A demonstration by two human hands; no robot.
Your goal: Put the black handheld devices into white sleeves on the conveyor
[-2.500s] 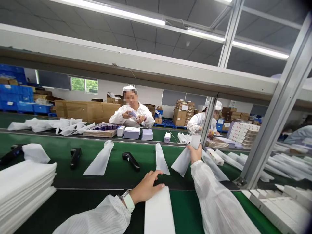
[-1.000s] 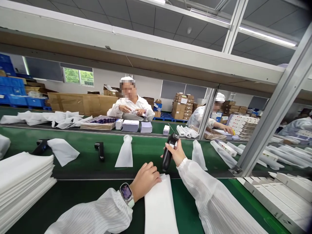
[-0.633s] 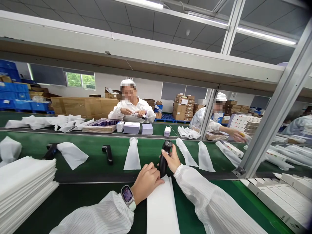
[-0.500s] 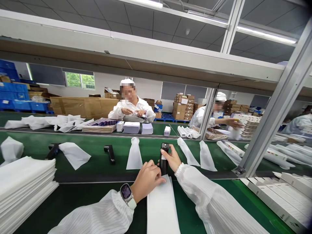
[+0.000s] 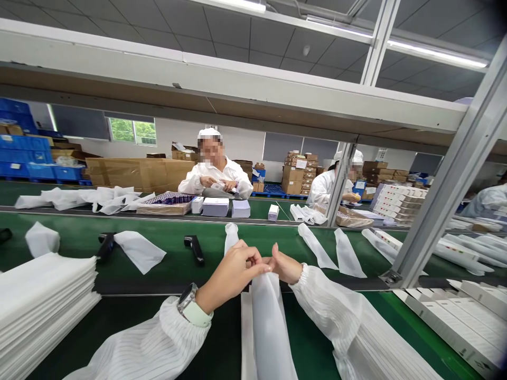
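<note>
Over the near worktop [image 5: 311,332], the white wrapper [image 5: 272,330] stretches lengthwise nearward from my left hand [image 5: 233,270], fingers pinched closed on its far end; just right, my right hand [image 5: 288,267] has hidden fingertips, so I cannot tell its hold.

blue crates [image 5: 24,155] stacked far left | window [image 5: 132,131] above large carton [image 5: 138,175] | ceiling tube [image 5: 435,54] lit | metal post [image 5: 455,163] slanting, right
</note>
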